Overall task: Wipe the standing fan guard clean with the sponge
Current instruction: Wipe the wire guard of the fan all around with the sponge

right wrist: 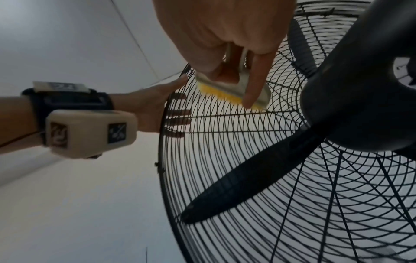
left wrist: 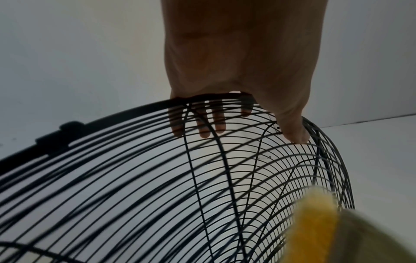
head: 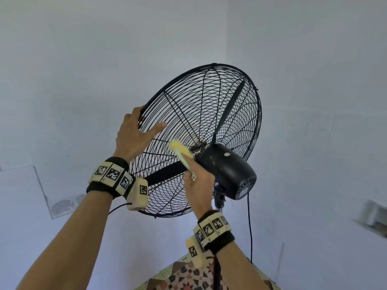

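Observation:
The black wire fan guard (head: 209, 105) is tilted upward, seen from behind. My left hand (head: 136, 135) grips its left rim, fingers hooked over the front and thumb lying on the rear wires. In the left wrist view the left hand (left wrist: 236, 74) curls over the rim of the guard (left wrist: 157, 178), fingertips (left wrist: 204, 132) showing through the wires. My right hand (head: 199, 185) holds a yellow sponge (head: 181, 150) with a pale handle against the rear guard near the hub. The right wrist view shows the sponge (right wrist: 225, 94) on the guard (right wrist: 281, 204), my forefinger pressing its back.
The black motor housing (head: 228, 170) sits right of the sponge, with dark blades (head: 165, 171) inside the guard. The pole (head: 218, 200) and a dark cable (head: 250, 222) drop below the motor. A patterned surface (head: 188, 275) lies underneath. Pale walls surround the fan.

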### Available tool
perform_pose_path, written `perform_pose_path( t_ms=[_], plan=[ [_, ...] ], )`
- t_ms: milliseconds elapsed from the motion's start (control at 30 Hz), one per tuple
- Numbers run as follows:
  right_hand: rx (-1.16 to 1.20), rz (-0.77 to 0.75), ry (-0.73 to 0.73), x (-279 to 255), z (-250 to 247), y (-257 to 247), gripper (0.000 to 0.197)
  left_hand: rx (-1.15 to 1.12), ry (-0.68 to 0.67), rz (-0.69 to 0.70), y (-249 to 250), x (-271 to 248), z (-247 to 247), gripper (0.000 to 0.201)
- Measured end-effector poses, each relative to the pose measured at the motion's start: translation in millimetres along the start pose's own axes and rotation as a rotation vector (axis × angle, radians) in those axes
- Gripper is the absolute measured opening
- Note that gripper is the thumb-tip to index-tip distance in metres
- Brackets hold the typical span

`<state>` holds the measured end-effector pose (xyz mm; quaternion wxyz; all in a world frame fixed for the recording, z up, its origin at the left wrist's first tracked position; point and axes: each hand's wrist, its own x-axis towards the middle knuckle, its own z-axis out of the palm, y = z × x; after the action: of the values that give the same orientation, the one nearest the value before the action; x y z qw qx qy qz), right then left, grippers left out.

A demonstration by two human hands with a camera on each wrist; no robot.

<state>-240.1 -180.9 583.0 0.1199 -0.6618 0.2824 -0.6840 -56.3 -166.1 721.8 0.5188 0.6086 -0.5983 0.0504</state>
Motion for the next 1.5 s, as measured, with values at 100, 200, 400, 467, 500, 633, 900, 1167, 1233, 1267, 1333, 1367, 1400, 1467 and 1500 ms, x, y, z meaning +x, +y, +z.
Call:
perform_pose_path(
  t_ms=[100,200,400,467,500,633,900,1167,1233,1267,1333,1367,1400,1467,1500],
  plan=[
    [-0.009,0.059,0.199,24,-4,4,0.053,-0.005,0.004,0.003,4,0,3,0.082],
    [-0.051,0.083,0.183,17,12,11,0.056,-0.003,0.011,-0.007,2,-1,1,0.081],
    [-0.062,0.045,0.049,-10,10,16,0.053,-0.001,0.005,-0.009,-2,-1,-2,0.083],
    [-0.05,0.068,0.152,4,1,13,0.052,-0.002,0.001,0.001,1,-1,0,0.082],
    [-0.042,0.092,0.203,12,-3,12,0.051,-0.004,0.001,0.003,2,-1,1,0.082],
    [-0.065,0.113,0.19,19,3,9,0.049,0.001,0.009,-0.012,1,-2,1,0.082],
    [-0.072,0.088,0.093,7,-8,12,0.047,-0.002,0.003,0.002,1,-2,0,0.082],
    [-0.172,0.07,0.052,-5,13,19,0.044,0.0,0.013,-0.014,-1,-3,0,0.082],
    [-0.157,0.023,-0.002,-19,8,23,0.045,0.001,0.01,-0.013,-2,-2,-1,0.084],
    [-0.138,0.03,0.015,-17,2,24,0.043,0.002,0.007,-0.007,-2,-2,-1,0.084],
    [-0.114,0.067,0.115,-2,-9,24,0.037,0.004,0.005,0.003,-1,-1,1,0.085],
    [-0.108,0.092,0.163,7,-13,24,0.037,0.004,0.005,0.005,-1,-1,2,0.085],
    [-0.103,0.112,0.195,15,-13,24,0.037,0.005,0.005,0.006,0,-1,3,0.085],
    [-0.128,0.124,0.195,20,-7,24,0.042,0.003,0.008,0.002,0,-1,3,0.086],
    [-0.147,0.121,0.163,18,-3,25,0.045,0.001,0.01,-0.003,0,-1,3,0.086]
  ],
)
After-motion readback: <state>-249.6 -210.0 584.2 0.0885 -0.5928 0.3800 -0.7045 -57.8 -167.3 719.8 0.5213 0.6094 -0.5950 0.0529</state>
